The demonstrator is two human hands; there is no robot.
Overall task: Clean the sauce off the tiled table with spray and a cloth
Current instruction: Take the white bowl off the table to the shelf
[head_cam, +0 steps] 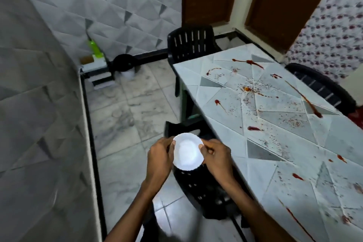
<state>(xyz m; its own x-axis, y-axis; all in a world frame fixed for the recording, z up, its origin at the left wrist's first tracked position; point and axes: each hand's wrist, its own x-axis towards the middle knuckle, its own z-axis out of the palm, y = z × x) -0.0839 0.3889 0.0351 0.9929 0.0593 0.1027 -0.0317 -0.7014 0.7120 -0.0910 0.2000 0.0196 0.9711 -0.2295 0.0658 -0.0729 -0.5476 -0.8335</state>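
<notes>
A tiled table (220, 84) fills the right side, streaked and speckled with red sauce (312, 104) along its length. In front of me I hold a small white bowl (187, 151) over a black chair, left of the table edge. My left hand (160, 157) grips its left rim and my right hand (217, 156) pinches its right rim. A green spray bottle (95, 47) stands far off on a small rack by the wall. I see no cloth.
A black plastic chair (206, 186) sits below my hands. Another black chair (191, 45) stands at the table's far end and a third (324, 86) on its right side. A black bin (124, 65) stands by the rack. A tiled wall runs along the left.
</notes>
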